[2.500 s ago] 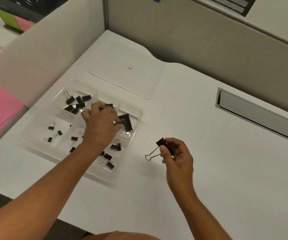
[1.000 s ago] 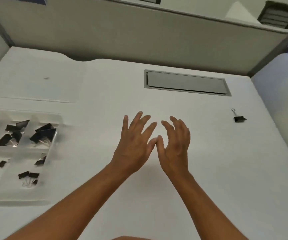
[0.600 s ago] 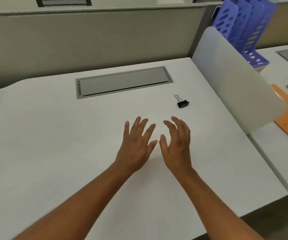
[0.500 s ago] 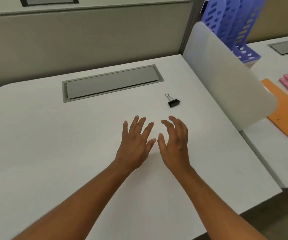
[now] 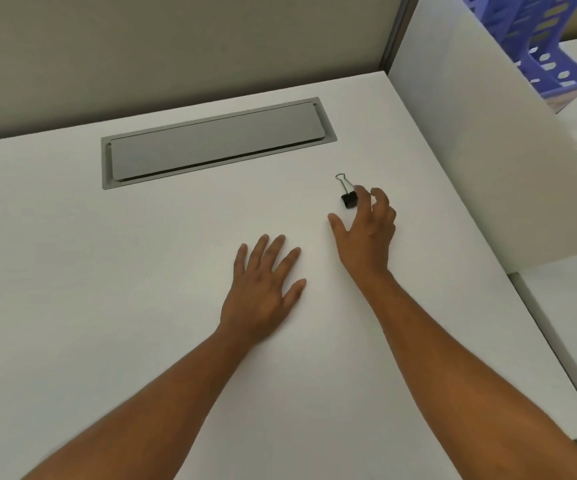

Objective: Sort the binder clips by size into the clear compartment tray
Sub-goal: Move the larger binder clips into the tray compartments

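Since half a second ago, the right hand (image 5: pixel 366 233) has reached forward to one small black binder clip with wire handles (image 5: pixel 348 198) lying on the white desk (image 5: pixel 107 271), fingers spread, fingertips beside it, not gripping. One left hand (image 5: pixel 262 289) lies flat, fingers straight. One grey cable hatch (image 5: pixel 216 143) sits behind.

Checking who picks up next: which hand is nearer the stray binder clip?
Right. The right hand reaches the binder clip, fingertips beside it; the left hand lies flat, nearer the person.
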